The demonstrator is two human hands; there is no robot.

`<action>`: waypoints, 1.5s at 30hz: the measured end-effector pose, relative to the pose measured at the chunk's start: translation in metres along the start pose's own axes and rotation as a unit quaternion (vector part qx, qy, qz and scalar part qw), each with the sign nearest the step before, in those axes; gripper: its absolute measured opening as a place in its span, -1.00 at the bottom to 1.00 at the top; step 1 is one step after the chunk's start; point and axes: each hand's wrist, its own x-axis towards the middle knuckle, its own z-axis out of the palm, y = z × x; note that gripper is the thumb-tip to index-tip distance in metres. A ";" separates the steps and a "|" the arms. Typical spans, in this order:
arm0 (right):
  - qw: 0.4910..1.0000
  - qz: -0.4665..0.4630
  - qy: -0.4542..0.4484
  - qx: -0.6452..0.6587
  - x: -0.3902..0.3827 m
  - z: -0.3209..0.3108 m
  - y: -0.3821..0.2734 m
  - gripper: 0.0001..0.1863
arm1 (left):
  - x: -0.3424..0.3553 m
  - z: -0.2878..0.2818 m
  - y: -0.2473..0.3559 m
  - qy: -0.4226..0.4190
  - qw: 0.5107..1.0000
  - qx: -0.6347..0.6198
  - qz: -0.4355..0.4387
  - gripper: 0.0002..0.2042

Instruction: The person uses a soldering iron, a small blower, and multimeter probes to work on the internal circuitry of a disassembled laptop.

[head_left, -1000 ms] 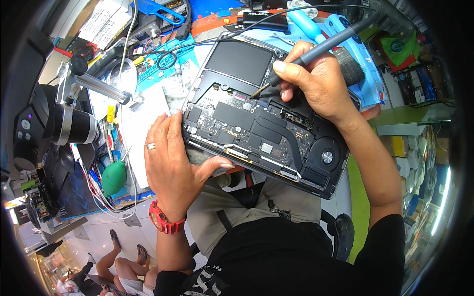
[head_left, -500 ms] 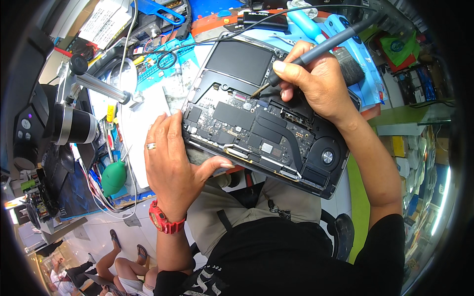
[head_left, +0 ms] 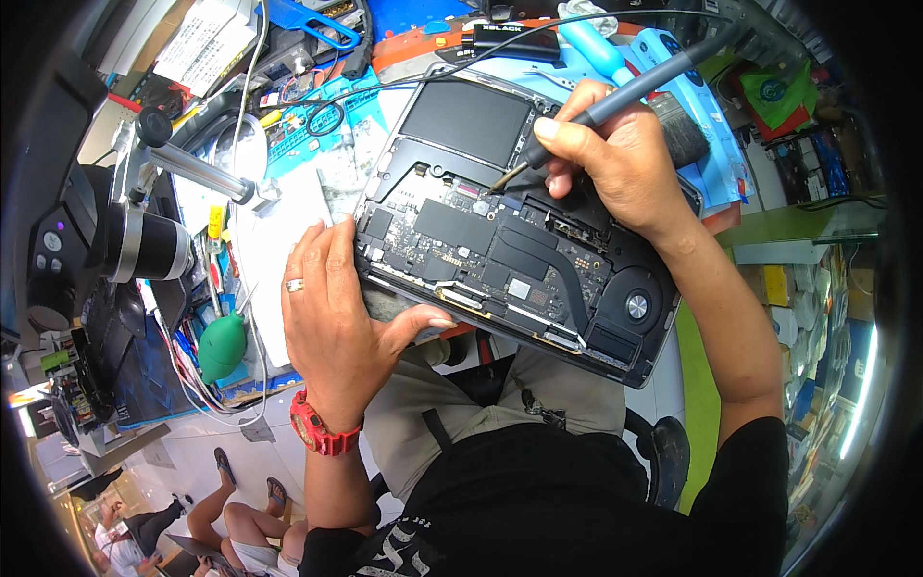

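Observation:
An opened laptop (head_left: 457, 223) lies tilted across the bench edge in front of me, its circuit board, black battery cells and round fan exposed. My right hand (head_left: 620, 159) pinches the grey handle of a soldering iron (head_left: 652, 85) like a pen. The iron's thin tip points at the board near a small connector; whether it touches cannot be told. My left hand (head_left: 332, 313) lies with fingers stretched out and thumb apart against the laptop's left corner, partly over a white sheet (head_left: 274, 240).
A microscope-like device on a metal arm (head_left: 197, 168) stands at the left. Nearby are a green air blower bulb (head_left: 222, 348) and loose cables. Tweezers (head_left: 558, 81), a light-blue bottle (head_left: 591, 48) and a black brush (head_left: 678, 135) lie behind the laptop. Other people sit at lower left.
My hands, the laptop and the soldering iron stay almost where they were; the iron's tip has shifted only very slightly. A person in the lower left background has moved a little.

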 end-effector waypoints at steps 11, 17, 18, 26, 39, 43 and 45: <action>1.000 0.006 0.002 -0.009 0.000 -0.001 -0.002 -0.75 | 0.000 -0.001 0.000 0.001 1.000 0.003 0.003 0.18; 1.000 0.004 0.001 -0.011 0.000 -0.001 -0.001 -0.75 | 0.000 0.000 0.000 0.001 1.000 0.006 0.004 0.18; 1.000 0.004 -0.001 -0.011 0.000 -0.001 0.000 -0.76 | 0.000 0.000 0.000 0.001 1.000 0.006 0.004 0.18; 0.999 0.013 0.011 0.028 0.001 -0.002 0.001 -0.76 | 0.000 -0.001 0.000 0.001 1.000 0.005 0.002 0.18; 1.000 -0.008 -0.003 -0.013 0.000 -0.002 0.001 -0.76 | -0.001 0.000 0.000 -0.005 1.000 0.002 -0.003 0.19; 1.000 -0.012 -0.005 -0.020 -0.001 -0.001 0.000 -0.76 | -0.001 0.000 0.000 -0.008 1.000 0.001 -0.005 0.19; 1.000 -0.014 -0.004 -0.025 -0.001 -0.001 0.001 -0.76 | -0.001 0.000 0.000 -0.007 1.000 0.003 -0.004 0.19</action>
